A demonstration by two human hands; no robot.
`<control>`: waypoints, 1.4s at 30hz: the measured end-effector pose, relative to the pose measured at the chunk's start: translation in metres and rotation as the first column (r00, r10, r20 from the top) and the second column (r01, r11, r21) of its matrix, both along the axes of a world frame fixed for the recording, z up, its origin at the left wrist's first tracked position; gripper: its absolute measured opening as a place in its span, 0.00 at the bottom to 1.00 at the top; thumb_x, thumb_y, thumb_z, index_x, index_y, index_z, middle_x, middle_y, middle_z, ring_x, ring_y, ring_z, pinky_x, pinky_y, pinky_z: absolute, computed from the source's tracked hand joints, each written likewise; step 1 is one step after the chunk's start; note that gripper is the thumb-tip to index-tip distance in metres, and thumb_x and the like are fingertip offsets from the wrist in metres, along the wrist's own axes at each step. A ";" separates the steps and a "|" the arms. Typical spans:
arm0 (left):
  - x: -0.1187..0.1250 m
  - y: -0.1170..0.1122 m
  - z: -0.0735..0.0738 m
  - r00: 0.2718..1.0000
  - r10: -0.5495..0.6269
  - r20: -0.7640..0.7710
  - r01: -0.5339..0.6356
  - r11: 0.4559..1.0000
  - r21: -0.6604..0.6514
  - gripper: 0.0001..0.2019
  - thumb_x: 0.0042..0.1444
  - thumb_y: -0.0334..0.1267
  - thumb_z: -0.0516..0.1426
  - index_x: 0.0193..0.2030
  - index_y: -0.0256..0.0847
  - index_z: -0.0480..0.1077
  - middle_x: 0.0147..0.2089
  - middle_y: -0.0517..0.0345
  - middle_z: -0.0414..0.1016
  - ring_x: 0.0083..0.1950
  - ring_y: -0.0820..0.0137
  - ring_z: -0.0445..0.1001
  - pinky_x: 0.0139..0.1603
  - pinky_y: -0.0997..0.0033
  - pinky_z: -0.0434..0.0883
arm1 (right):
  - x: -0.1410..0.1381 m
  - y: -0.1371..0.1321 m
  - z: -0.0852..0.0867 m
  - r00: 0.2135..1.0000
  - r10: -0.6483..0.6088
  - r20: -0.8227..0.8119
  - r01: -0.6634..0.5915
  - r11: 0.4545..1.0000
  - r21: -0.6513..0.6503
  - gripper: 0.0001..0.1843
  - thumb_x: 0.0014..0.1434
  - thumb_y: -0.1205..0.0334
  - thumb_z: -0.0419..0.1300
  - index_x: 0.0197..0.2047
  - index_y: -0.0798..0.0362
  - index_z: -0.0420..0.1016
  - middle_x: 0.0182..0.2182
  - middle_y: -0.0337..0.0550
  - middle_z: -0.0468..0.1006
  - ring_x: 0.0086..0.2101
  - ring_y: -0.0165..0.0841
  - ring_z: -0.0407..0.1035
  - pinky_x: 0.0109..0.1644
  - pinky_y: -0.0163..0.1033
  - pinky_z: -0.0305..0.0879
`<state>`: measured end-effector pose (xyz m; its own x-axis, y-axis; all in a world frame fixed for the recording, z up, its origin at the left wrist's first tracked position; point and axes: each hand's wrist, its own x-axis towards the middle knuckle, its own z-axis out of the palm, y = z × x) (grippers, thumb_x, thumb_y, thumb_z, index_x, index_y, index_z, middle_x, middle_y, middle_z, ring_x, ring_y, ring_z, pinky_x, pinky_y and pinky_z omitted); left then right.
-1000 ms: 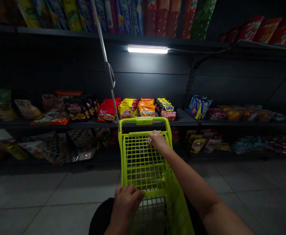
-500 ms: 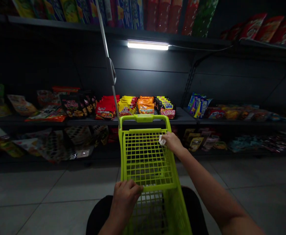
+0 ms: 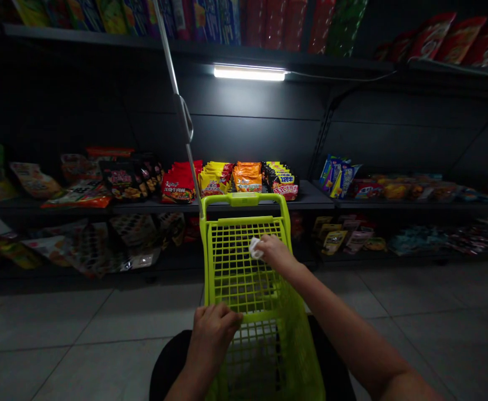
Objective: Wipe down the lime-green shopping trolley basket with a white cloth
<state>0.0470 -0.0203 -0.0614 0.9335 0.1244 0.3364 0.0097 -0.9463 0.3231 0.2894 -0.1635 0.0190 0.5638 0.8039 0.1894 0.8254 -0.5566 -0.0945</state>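
Observation:
A lime-green plastic shopping basket [image 3: 235,267] is tipped toward me, its mesh panel facing up. My left hand [image 3: 214,329] is closed on the basket's near rim. My right hand [image 3: 274,252] is closed on a small white cloth [image 3: 254,248] and presses it against the mesh near the upper right of the panel. A metal pull handle [image 3: 184,120] rises from the basket's far left corner.
Dark store shelves [image 3: 311,196] run across in front of me, with rows of instant noodle packs [image 3: 227,179] on the middle level and snack bags above and below. A light strip [image 3: 249,73] glows under the upper shelf. Grey floor tiles [image 3: 81,328] lie on both sides.
My right hand with the cloth has slid left and slightly down across the mesh from the panel's right edge. My left hand keeps its grip on the rim.

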 end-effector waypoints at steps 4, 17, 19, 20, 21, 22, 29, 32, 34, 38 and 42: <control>0.003 -0.003 0.002 0.999 0.002 0.036 -0.001 0.999 -0.033 0.09 0.58 0.31 0.65 0.39 0.55 0.79 0.35 0.65 0.78 0.40 0.70 0.74 0.46 0.62 0.55 | 0.027 -0.047 0.005 0.967 -0.250 0.047 0.251 0.968 -0.018 0.11 0.64 0.67 0.60 0.48 0.50 0.80 0.44 0.50 0.76 0.43 0.38 0.68 0.45 0.37 0.62; -0.001 -0.003 0.004 0.999 0.006 -0.047 -0.005 0.999 0.035 0.09 0.58 0.34 0.65 0.42 0.56 0.79 0.38 0.62 0.79 0.42 0.66 0.75 0.45 0.62 0.56 | -0.058 0.026 -0.014 0.964 0.254 -0.079 -0.248 0.966 0.078 0.14 0.64 0.68 0.61 0.51 0.47 0.79 0.49 0.45 0.76 0.48 0.37 0.65 0.51 0.39 0.61; -0.001 -0.003 0.004 0.999 0.007 -0.042 -0.006 1.000 0.022 0.10 0.58 0.33 0.65 0.42 0.56 0.79 0.37 0.64 0.79 0.41 0.67 0.74 0.46 0.62 0.56 | -0.035 -0.020 -0.006 0.993 0.077 -0.088 -0.076 0.997 0.012 0.11 0.64 0.69 0.61 0.47 0.48 0.81 0.44 0.45 0.77 0.45 0.37 0.66 0.47 0.38 0.61; 0.000 -0.003 0.003 0.999 0.002 -0.038 -0.001 1.000 0.015 0.11 0.57 0.32 0.65 0.42 0.56 0.79 0.36 0.64 0.78 0.41 0.67 0.74 0.46 0.62 0.56 | -0.025 -0.040 -0.003 0.997 -0.007 -0.079 0.005 1.000 -0.025 0.10 0.64 0.69 0.61 0.45 0.48 0.81 0.43 0.46 0.77 0.43 0.37 0.66 0.45 0.38 0.61; 0.000 -0.003 0.003 0.999 -0.003 -0.034 0.004 1.000 0.008 0.11 0.57 0.32 0.65 0.42 0.56 0.79 0.36 0.64 0.78 0.41 0.67 0.74 0.46 0.62 0.56 | -0.018 -0.056 0.000 0.995 -0.078 -0.060 0.074 0.996 -0.058 0.09 0.63 0.69 0.61 0.43 0.49 0.81 0.42 0.46 0.77 0.42 0.37 0.66 0.43 0.38 0.60; 0.001 -0.004 0.002 1.000 -0.009 -0.030 0.009 1.000 0.002 0.11 0.57 0.32 0.65 0.42 0.56 0.79 0.37 0.64 0.78 0.41 0.67 0.74 0.47 0.62 0.56 | -0.014 -0.065 0.002 0.991 -0.127 -0.037 0.124 0.989 -0.080 0.09 0.63 0.70 0.61 0.42 0.50 0.81 0.41 0.47 0.77 0.41 0.37 0.66 0.42 0.38 0.60; 0.002 -0.006 0.009 1.000 0.018 -0.002 -0.018 0.999 0.029 0.10 0.57 0.31 0.65 0.41 0.54 0.80 0.40 0.62 0.81 0.43 0.65 0.75 0.46 0.61 0.56 | -0.087 0.022 -0.025 0.963 0.266 -0.045 -0.261 0.961 0.087 0.07 0.66 0.65 0.60 0.45 0.50 0.79 0.47 0.47 0.76 0.46 0.37 0.66 0.49 0.39 0.62; 0.000 -0.007 0.012 1.000 0.028 0.002 -0.028 0.998 0.063 0.09 0.58 0.33 0.65 0.41 0.54 0.80 0.43 0.60 0.81 0.44 0.63 0.75 0.45 0.61 0.56 | -0.104 0.037 -0.034 0.887 0.445 -0.124 -0.416 0.886 0.202 0.12 0.64 0.62 0.64 0.51 0.47 0.78 0.52 0.43 0.75 0.48 0.35 0.67 0.51 0.38 0.63; -0.001 -0.007 0.013 1.000 0.021 -0.016 -0.020 0.998 0.057 0.08 0.59 0.34 0.64 0.40 0.54 0.80 0.39 0.61 0.80 0.42 0.65 0.74 0.45 0.61 0.56 | -0.092 0.014 -0.032 0.907 0.390 -0.157 -0.363 0.915 0.175 0.13 0.62 0.64 0.65 0.51 0.46 0.78 0.51 0.43 0.76 0.48 0.36 0.66 0.52 0.39 0.62; -0.001 -0.009 0.014 1.000 0.015 0.000 -0.015 1.000 0.000 0.09 0.58 0.31 0.65 0.40 0.53 0.80 0.35 0.64 0.79 0.40 0.68 0.74 0.46 0.62 0.55 | -0.051 -0.062 -0.016 0.987 0.027 -0.156 -0.027 1.000 0.004 0.10 0.62 0.67 0.64 0.46 0.47 0.81 0.44 0.44 0.77 0.44 0.37 0.67 0.46 0.37 0.61; 0.001 -0.010 0.013 1.000 0.001 0.014 -0.001 1.000 0.004 0.10 0.58 0.30 0.64 0.41 0.53 0.80 0.36 0.64 0.80 0.41 0.68 0.74 0.47 0.62 0.56 | -0.056 -0.073 -0.010 0.985 -0.140 -0.103 0.136 0.989 -0.051 0.09 0.62 0.70 0.61 0.44 0.51 0.80 0.43 0.48 0.77 0.43 0.37 0.67 0.43 0.36 0.60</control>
<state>0.0477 -0.0300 -0.0487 0.9287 0.1235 0.3497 0.0059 -0.9477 0.3192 0.2331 -0.2366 0.0089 0.6850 0.7231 0.0892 0.7269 -0.6701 -0.1501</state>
